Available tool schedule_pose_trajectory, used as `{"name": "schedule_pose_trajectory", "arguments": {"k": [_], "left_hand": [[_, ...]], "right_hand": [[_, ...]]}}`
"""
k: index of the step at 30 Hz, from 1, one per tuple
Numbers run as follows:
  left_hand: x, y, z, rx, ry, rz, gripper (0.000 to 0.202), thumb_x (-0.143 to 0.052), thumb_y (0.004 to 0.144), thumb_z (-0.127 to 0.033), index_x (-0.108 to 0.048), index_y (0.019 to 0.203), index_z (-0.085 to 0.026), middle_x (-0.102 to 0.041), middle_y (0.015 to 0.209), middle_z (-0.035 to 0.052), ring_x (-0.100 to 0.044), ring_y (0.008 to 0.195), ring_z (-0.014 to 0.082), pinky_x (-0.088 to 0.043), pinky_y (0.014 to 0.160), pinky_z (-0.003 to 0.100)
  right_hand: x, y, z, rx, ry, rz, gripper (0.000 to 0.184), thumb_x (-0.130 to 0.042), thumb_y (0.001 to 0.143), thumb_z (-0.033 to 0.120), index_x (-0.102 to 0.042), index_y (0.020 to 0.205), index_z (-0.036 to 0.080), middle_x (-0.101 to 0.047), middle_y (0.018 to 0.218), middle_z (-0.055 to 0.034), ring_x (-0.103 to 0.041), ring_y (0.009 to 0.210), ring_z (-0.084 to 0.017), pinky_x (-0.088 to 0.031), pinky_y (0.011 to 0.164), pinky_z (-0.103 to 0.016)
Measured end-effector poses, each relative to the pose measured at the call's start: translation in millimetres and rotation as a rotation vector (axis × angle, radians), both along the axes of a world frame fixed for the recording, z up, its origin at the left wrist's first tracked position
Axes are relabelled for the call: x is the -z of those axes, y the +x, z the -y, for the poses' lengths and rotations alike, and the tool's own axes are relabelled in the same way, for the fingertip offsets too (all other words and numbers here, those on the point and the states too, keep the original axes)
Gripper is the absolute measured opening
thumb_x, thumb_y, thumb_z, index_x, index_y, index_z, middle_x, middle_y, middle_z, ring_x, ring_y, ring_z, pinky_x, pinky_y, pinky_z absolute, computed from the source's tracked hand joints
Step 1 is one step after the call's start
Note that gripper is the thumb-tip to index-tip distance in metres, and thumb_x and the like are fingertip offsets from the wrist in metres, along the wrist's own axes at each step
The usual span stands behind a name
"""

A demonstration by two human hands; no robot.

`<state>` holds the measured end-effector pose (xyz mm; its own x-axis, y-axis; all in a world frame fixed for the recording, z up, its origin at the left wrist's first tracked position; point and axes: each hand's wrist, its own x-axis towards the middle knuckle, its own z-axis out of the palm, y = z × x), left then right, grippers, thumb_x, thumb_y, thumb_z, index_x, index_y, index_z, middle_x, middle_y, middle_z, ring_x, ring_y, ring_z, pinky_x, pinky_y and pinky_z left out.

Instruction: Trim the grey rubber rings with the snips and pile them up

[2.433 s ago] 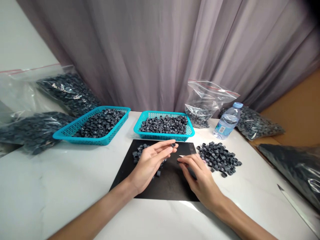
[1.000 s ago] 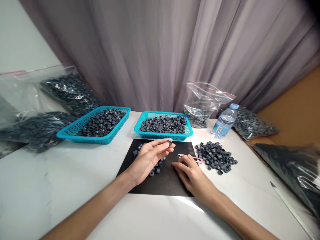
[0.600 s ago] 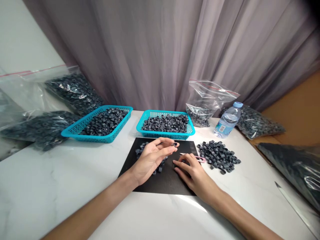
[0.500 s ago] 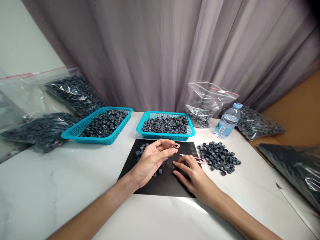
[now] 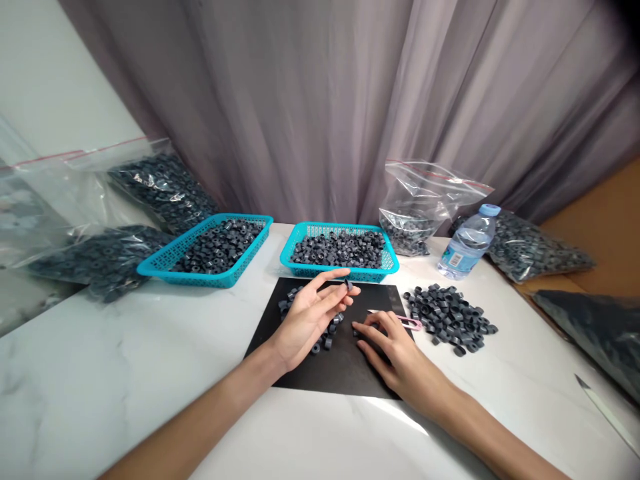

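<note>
My left hand [image 5: 310, 319] is raised over a black mat [image 5: 345, 363], palm up, pinching a small dark ring [image 5: 348, 285] at its fingertips. A small cluster of dark rings [image 5: 320, 333] lies on the mat under that hand. My right hand [image 5: 395, 350] rests on the mat, fingers bent down on a small dark piece; a pink-handled blade tool [image 5: 405, 321] lies just beyond its fingers. A loose pile of dark rings [image 5: 450, 319] sits on the white table right of the mat.
Two teal baskets [image 5: 165, 263] [image 5: 390, 263] of dark rings stand behind the mat. Clear zip bags of rings lie at left [image 5: 155, 187], back right [image 5: 420, 213] and far right [image 5: 540, 250]. A water bottle [image 5: 467, 243] stands near them. A grey curtain hangs behind.
The view has shifted slightly. My left hand turned the ring at its fingertips and stayed above the mat. My right hand stayed low on the mat near the blade tool.
</note>
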<state>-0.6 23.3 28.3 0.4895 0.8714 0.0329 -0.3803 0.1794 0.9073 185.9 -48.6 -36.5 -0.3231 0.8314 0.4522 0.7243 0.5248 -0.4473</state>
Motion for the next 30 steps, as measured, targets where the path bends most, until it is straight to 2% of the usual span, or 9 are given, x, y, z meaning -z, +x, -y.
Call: {"name": "schedule_pose_trajectory", "arguments": {"k": [5, 10, 14, 20, 25, 30], "left_hand": [[-3.6, 3, 2, -0.023, -0.019, -0.005, 0.02, -0.075, 0.089, -0.025, -0.073, 0.106, -0.014, -0.076, 0.101, 0.007, -0.067, 0.087, 0.0099, -0.05, 0.085, 0.021], [-6.1, 4, 2, -0.01, -0.017, -0.022, 0.025, -0.077, 0.086, -0.022, -0.075, 0.11, -0.015, -0.077, 0.107, 0.0074, -0.068, 0.093, 0.0119, -0.05, 0.089, 0.023], [-4.2, 3, 1, -0.007, 0.009, -0.06, 0.028, -0.078, 0.086, -0.023, -0.075, 0.113, -0.017, -0.076, 0.106, 0.0065, -0.066, 0.092, 0.0115, -0.048, 0.087, 0.022], [0.6, 3, 2, 0.01, 0.057, -0.109, 0.029, -0.074, 0.089, -0.029, -0.075, 0.116, -0.019, -0.075, 0.108, 0.0069, -0.066, 0.091, 0.0121, -0.047, 0.084, 0.023], [4.8, 4, 2, 0.037, 0.104, -0.157, 0.029, -0.072, 0.09, -0.032, -0.075, 0.116, -0.02, -0.075, 0.111, 0.008, -0.066, 0.09, 0.0138, -0.046, 0.082, 0.025], [4.9, 6, 5, 0.054, 0.144, -0.229, 0.031, -0.072, 0.09, -0.034, -0.074, 0.117, -0.019, -0.075, 0.109, 0.0095, -0.065, 0.087, 0.0156, -0.046, 0.077, 0.026]], "right_hand": [[-0.7, 1, 1, -0.005, -0.005, 0.004, 0.032, -0.046, 0.102, 0.018, -0.058, 0.133, 0.019, -0.054, 0.117, -0.0139, -0.054, 0.109, -0.028, -0.054, 0.095, -0.047], [-4.8, 1, 1, -0.007, -0.014, -0.001, 0.031, -0.047, 0.102, 0.018, -0.057, 0.132, 0.017, -0.054, 0.118, -0.0145, -0.054, 0.111, -0.028, -0.053, 0.096, -0.046], [-1.6, 1, -1, -0.011, 0.007, -0.022, 0.029, -0.049, 0.102, 0.017, -0.059, 0.129, 0.017, -0.056, 0.116, -0.014, -0.054, 0.108, -0.027, -0.054, 0.094, -0.045], [6.5, 4, -4, -0.001, 0.06, -0.146, 0.019, -0.048, 0.102, 0.015, -0.064, 0.112, 0.02, -0.063, 0.105, -0.0098, -0.058, 0.097, -0.023, -0.053, 0.087, -0.041], [-3.2, 7, -4, 0.079, -0.006, -0.29, 0.016, -0.051, 0.102, 0.025, -0.066, 0.1, 0.02, -0.067, 0.095, -0.0078, -0.061, 0.086, -0.022, -0.05, 0.079, -0.037], [-16.3, 9, -4, 0.142, -0.211, -0.599, 0.026, -0.06, 0.096, 0.043, -0.07, 0.093, 0.02, -0.071, 0.091, -0.0071, -0.062, 0.081, -0.022, -0.048, 0.076, -0.034]]}}
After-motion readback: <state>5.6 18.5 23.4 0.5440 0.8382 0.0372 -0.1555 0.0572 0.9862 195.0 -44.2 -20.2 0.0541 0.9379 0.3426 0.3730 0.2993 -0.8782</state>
